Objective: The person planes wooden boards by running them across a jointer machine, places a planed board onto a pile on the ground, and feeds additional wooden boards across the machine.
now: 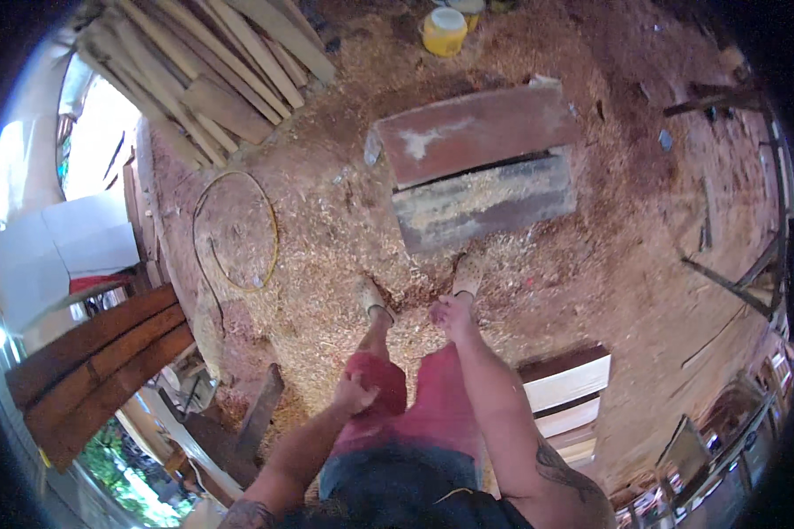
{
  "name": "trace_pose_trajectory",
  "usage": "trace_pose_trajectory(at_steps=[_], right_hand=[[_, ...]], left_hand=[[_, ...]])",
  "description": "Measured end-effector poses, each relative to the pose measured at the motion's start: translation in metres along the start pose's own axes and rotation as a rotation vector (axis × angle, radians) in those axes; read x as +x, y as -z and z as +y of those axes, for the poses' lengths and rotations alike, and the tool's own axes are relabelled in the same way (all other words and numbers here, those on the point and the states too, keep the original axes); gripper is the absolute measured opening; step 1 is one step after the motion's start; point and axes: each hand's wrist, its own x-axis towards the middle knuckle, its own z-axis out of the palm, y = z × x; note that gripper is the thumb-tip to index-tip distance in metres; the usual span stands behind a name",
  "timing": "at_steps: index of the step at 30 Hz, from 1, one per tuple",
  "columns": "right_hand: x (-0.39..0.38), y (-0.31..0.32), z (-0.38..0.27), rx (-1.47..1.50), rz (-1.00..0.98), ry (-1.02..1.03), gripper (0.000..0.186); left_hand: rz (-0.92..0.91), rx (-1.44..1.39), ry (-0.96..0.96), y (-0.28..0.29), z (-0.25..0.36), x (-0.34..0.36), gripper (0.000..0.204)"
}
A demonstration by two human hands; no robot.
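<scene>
Left hand: my left hand [355, 394] is over the left leg of my red shorts [441, 379], fingers loosely open and slightly curled, with nothing seen in them; I cannot tell whether they touch the cloth.
Right hand: my right hand [453, 313] reaches farther out, in front of my right shin; its fingers bend inward, and I cannot tell whether they close on anything.
Block: the red-brown block [481, 128] lies on the ground just beyond my feet, slightly right, wood shavings [485, 189] along its greyer near part.
Shoes: two pale shoes [468, 273] on shaving-strewn ground.
Hose: a thin looped hose [275, 234], left.
Timber: a pile of long boards [229, 53], far left; pale-faced boards [569, 379], near right.
Bucket: yellow [444, 37], at the far side.
</scene>
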Motion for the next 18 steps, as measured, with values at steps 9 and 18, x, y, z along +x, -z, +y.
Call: trace_pose_trajectory(at_steps=[9, 18], right_hand=[[0.185, 0.001, -0.002, 0.074, 0.492, 0.231, 0.038], [0.279, 0.014, -0.044, 0.423, 0.38, 0.39, 0.055]], left_hand=[[0.144, 0.121, -0.02, -0.012, -0.019, 0.058, 0.088], [0.167, 0.139, -0.055, 0.007, -0.045, 0.077, 0.081]])
